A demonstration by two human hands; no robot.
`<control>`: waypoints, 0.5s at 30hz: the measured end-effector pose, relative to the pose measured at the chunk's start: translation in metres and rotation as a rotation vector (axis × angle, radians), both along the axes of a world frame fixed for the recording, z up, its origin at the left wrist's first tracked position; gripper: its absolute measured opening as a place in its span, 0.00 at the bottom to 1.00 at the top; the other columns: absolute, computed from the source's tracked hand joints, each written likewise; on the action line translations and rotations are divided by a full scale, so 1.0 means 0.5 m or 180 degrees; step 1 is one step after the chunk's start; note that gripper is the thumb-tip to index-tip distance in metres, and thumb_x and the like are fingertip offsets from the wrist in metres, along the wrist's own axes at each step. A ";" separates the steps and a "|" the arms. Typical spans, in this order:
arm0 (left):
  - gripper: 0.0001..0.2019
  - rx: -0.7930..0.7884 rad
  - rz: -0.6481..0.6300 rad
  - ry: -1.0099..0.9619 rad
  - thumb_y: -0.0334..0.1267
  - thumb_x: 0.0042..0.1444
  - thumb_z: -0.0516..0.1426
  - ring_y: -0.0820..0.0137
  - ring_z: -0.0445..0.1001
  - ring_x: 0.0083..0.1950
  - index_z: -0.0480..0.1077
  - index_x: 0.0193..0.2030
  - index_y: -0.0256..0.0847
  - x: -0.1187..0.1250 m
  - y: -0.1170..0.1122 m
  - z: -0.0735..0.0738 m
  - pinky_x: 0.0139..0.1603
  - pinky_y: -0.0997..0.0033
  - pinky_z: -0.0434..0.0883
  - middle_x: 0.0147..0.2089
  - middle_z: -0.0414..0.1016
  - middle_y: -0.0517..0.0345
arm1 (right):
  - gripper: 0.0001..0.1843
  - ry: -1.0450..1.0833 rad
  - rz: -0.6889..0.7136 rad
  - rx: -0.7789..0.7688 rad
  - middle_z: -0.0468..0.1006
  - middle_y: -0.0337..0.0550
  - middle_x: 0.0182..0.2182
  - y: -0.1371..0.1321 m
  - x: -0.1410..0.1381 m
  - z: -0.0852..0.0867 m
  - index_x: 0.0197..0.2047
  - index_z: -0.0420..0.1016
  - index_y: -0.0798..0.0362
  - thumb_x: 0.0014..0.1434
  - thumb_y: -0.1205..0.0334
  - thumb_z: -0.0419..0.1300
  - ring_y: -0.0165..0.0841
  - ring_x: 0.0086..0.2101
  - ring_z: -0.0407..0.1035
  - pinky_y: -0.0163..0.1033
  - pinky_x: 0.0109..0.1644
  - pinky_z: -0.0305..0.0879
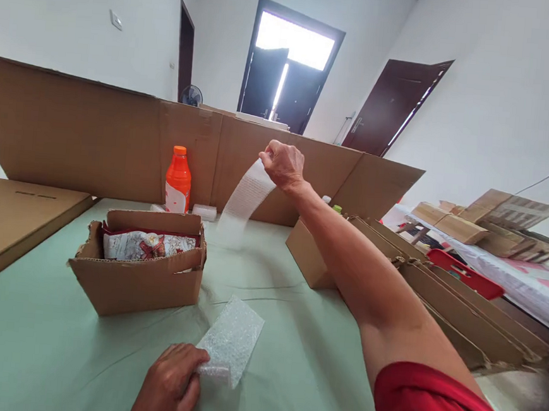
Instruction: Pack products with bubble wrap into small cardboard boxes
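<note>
My left hand [170, 381] is closed on the near edge of a sheet of bubble wrap [238, 332], which lies partly rolled or folded at that end, low over the green cloth. Raised out in front, my right hand [283, 164] pinches the top of a white, translucent strip of wrap [247, 194] that hangs down to the left toward the table. Left of the strip stands an open cardboard box [139, 287] with a torn rim. Inside it sits a white printed packet [150, 246] with a red edge.
An orange bottle [178, 179] stands behind the box, before a tall cardboard screen [94, 134]. A flat carton [11, 223] lies at the left. Open cardboard boxes [461, 309] line the right, partly behind my right arm. A small white block [204, 212] lies near the screen.
</note>
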State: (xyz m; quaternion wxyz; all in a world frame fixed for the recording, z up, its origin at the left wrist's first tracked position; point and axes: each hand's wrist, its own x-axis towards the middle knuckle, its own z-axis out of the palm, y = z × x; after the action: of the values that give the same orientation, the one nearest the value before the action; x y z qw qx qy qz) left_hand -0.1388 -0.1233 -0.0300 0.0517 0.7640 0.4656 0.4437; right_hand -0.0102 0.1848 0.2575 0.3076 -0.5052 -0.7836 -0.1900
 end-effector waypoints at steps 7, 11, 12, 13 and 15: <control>0.17 0.0212 0.0039 -0.0105 0.23 0.51 0.51 0.67 0.78 0.33 0.70 0.44 0.43 -0.008 -0.013 -0.009 0.34 0.70 0.75 0.32 0.78 0.59 | 0.11 -0.0854 0.0707 -0.0707 0.81 0.48 0.36 -0.175 0.046 -0.152 0.35 0.75 0.54 0.66 0.58 0.55 0.38 0.38 0.71 0.43 0.50 0.52; 0.18 0.0176 -0.0133 -0.0015 0.22 0.49 0.51 0.68 0.78 0.32 0.70 0.44 0.44 -0.010 -0.026 -0.022 0.35 0.72 0.75 0.32 0.78 0.59 | 0.09 -0.0931 0.0824 -0.1326 0.81 0.44 0.31 -0.271 0.104 -0.326 0.31 0.74 0.53 0.64 0.61 0.59 0.35 0.32 0.71 0.40 0.43 0.54; 0.18 0.0190 -0.0154 -0.0020 0.22 0.49 0.51 0.68 0.78 0.32 0.70 0.45 0.44 -0.012 -0.031 -0.024 0.35 0.72 0.75 0.32 0.78 0.60 | 0.08 -0.0888 0.0829 -0.1485 0.81 0.44 0.31 -0.290 0.116 -0.364 0.31 0.74 0.53 0.63 0.62 0.60 0.34 0.32 0.72 0.39 0.43 0.55; 0.19 0.0206 -0.0175 -0.0034 0.22 0.50 0.51 0.69 0.78 0.32 0.70 0.45 0.44 -0.015 -0.037 -0.025 0.35 0.73 0.76 0.32 0.78 0.60 | 0.07 -0.0820 0.0827 -0.1639 0.82 0.44 0.32 -0.306 0.126 -0.397 0.32 0.75 0.53 0.62 0.63 0.61 0.34 0.33 0.72 0.39 0.42 0.55; 0.20 0.0203 -0.0230 -0.0080 0.22 0.51 0.51 0.70 0.79 0.32 0.69 0.47 0.45 -0.027 -0.052 -0.020 0.36 0.74 0.76 0.33 0.79 0.60 | 0.06 -0.0617 0.0796 -0.1923 0.82 0.43 0.32 -0.330 0.140 -0.448 0.33 0.76 0.52 0.63 0.62 0.61 0.35 0.34 0.73 0.39 0.42 0.56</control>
State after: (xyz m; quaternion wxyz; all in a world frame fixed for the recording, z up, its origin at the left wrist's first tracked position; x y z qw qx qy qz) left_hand -0.1525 -0.1491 -0.0402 0.0492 0.7759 0.4226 0.4657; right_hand 0.0599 0.0198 0.0337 0.0890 -0.4531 -0.8860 0.0428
